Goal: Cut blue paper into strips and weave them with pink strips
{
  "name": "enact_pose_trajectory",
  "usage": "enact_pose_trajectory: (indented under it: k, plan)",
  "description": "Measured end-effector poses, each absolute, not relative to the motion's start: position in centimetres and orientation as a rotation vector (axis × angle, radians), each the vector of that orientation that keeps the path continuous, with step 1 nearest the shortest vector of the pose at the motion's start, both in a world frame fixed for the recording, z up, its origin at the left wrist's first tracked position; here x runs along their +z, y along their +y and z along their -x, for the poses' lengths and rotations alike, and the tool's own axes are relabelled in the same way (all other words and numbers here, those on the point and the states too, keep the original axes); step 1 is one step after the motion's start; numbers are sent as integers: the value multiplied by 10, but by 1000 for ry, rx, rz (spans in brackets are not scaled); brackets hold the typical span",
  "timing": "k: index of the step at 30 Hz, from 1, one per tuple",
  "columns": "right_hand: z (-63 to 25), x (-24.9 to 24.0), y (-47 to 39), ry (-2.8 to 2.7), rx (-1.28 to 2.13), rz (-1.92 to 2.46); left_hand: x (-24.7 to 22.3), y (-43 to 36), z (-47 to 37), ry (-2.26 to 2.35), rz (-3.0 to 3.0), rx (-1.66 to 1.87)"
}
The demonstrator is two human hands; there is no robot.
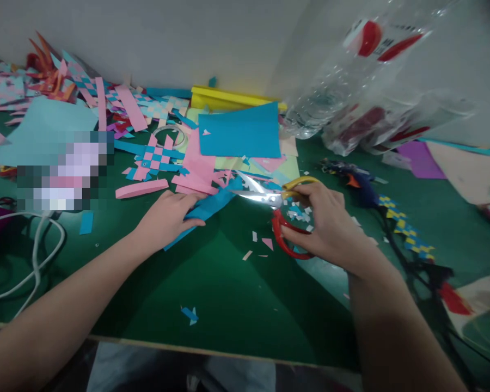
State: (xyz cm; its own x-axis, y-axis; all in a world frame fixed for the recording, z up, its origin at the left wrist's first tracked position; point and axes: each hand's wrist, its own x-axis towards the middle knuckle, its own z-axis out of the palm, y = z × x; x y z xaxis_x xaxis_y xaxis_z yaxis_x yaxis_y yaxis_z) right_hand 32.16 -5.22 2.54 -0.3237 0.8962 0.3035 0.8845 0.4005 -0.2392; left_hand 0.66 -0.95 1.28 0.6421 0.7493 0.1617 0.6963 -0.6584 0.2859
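My left hand point(169, 220) pinches a folded blue paper strip point(216, 206) between thumb and fingers, just above the green tabletop. From the right, my right hand point(330, 223) holds scissors point(278, 216) with one yellow and one red handle loop. Their blades are spread apart, with the tips at the strip's far right end. Beyond my left hand lies a woven pink and blue paper piece point(157, 158). A loose pink strip point(142, 188) rests in front of it. Small paper scraps point(298, 209) are scattered under and around the scissors.
A blue sheet point(240, 130) tops a paper stack at the back. Clear plastic-wrapped cups point(330, 87) lean at back right. Paper strips and woven pieces are heaped at back left, near a pixelated area with a white cable point(36, 261). A dark cord point(396, 234) runs down the right.
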Motion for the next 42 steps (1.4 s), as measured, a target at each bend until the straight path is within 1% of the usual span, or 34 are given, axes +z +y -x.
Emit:
enact_pose_trajectory:
  k: [5,11,15,20,33,42]
  plan:
    - [-324,26,-54,-2335,145,1460,14,-4,-4,1123,-2606,455]
    - [-331,32,-58,-2483,473,1382,22,-2,2,1193,-2351,532]
    - [-327,28,-57,-2472,408,1413,21,-4,1,1258,-2296,670]
    - [-319,25,-55,-2488,381,1392,16,-5,-3,1193,-2401,549]
    - [-287,19,-61,-2638,350,1147,8,-9,-5,1141,-2564,540]
    - [-288,17,-63,-2712,324,1180,11,-11,-7,1126,-2642,489]
